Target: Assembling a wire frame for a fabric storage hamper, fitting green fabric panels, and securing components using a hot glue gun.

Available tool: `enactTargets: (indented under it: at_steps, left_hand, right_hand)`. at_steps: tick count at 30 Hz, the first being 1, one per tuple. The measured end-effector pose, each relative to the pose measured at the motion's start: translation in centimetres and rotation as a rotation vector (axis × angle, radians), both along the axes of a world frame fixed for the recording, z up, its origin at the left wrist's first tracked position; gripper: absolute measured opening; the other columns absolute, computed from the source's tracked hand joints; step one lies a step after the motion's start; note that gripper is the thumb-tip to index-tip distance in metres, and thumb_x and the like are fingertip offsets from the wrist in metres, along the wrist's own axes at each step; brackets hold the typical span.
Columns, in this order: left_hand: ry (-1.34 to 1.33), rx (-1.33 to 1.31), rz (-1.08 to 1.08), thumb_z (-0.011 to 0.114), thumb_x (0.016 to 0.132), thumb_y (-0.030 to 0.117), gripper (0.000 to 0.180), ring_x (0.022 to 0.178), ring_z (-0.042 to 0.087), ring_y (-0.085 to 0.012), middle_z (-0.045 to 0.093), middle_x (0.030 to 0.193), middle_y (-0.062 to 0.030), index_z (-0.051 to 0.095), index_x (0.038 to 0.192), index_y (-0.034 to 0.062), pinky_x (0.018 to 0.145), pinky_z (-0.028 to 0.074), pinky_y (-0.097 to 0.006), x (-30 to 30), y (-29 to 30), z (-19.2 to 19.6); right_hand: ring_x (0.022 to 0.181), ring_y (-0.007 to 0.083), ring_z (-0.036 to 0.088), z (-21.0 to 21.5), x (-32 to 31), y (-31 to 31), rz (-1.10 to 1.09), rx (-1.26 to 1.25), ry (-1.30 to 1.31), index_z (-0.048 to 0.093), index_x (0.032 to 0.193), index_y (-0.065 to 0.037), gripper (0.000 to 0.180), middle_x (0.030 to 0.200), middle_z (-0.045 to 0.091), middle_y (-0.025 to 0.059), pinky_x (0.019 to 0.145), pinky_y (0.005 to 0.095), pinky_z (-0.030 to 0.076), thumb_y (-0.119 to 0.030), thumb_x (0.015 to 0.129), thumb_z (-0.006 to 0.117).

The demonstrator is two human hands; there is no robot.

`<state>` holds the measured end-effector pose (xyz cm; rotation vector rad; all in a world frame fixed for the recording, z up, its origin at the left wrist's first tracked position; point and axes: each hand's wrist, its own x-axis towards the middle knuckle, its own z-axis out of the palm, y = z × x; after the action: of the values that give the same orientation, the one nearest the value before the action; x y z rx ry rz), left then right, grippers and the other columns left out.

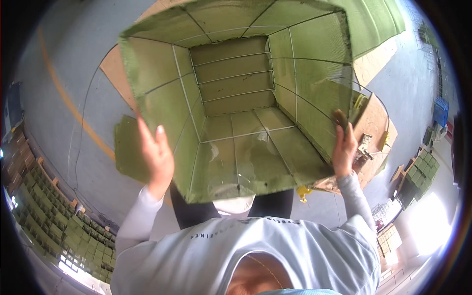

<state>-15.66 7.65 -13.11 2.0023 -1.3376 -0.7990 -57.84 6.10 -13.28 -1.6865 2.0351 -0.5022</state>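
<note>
A large box (236,118) of green mesh over a metal wire frame faces me with its wide mouth, filling the middle of the head view. Its near edge lies over my lap. My left hand (160,160) is flat along the box's left outer side, fingers stretched and thumb apart. On the right, my right hand (345,150) grips the box's side edge, its thumb and fingers pointing away from me. Something brown shows at its fingertips; I cannot make out what. A piece of clear film hangs over the near wall, by the near edge.
Right of the box, a brown board (376,128) bears small metal and yellow tools. Green mesh sheeting (381,24) lies at the far right. Stacks of green boxes (44,201) line the left; more green boxes (420,172) stand right. A cable (81,128) runs along the grey floor.
</note>
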Motion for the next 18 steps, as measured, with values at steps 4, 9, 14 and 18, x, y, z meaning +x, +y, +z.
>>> enactTargets:
  at_steps: [4,9,14,18]
  left_hand:
    - [-0.003,-0.016,-0.017,0.039,0.098,0.009,0.052,0.129,0.042,-0.0349,0.036,0.142,-0.0281,0.020,0.143,-0.0072,0.106,0.033,-0.035,-1.0,-1.4,1.2]
    - [-0.096,0.030,0.055,0.042,0.097,0.016,0.056,0.133,0.032,-0.0397,0.031,0.144,-0.0295,0.021,0.143,-0.0075,0.111,0.026,-0.040,0.5,0.5,-0.5]
    - [-0.104,0.273,0.123,0.047,0.096,0.028,0.063,0.135,0.030,-0.0394,0.028,0.145,-0.0303,0.023,0.142,-0.0087,0.112,0.025,-0.040,-1.0,7.6,-1.4]
    - [-0.116,0.371,0.151,0.044,0.097,0.027,0.056,0.128,0.039,-0.0398,0.039,0.137,-0.0310,0.032,0.135,-0.0119,0.108,0.031,-0.042,1.4,10.2,1.0]
  right_hand:
    - [0.089,0.0394,0.062,-0.5,-0.9,0.3,-0.011,0.036,0.036,0.054,0.119,0.001,0.029,0.101,0.063,0.0237,0.075,0.0394,0.049,-0.015,0.094,0.054]
    - [0.092,0.0418,0.060,-1.1,1.0,-0.7,0.022,0.012,0.006,0.053,0.120,0.000,0.031,0.102,0.062,0.0247,0.076,0.0443,0.049,-0.019,0.095,0.051]
    - [0.093,0.0423,0.060,1.6,2.9,-0.9,-0.138,0.156,-0.050,0.051,0.127,-0.003,0.040,0.100,0.063,0.0267,0.077,0.0457,0.048,-0.028,0.095,0.050]
    - [0.100,0.0420,0.059,3.5,6.4,-1.2,-0.153,0.162,-0.035,0.045,0.132,-0.005,0.042,0.109,0.061,0.0260,0.083,0.0457,0.047,-0.022,0.094,0.052]
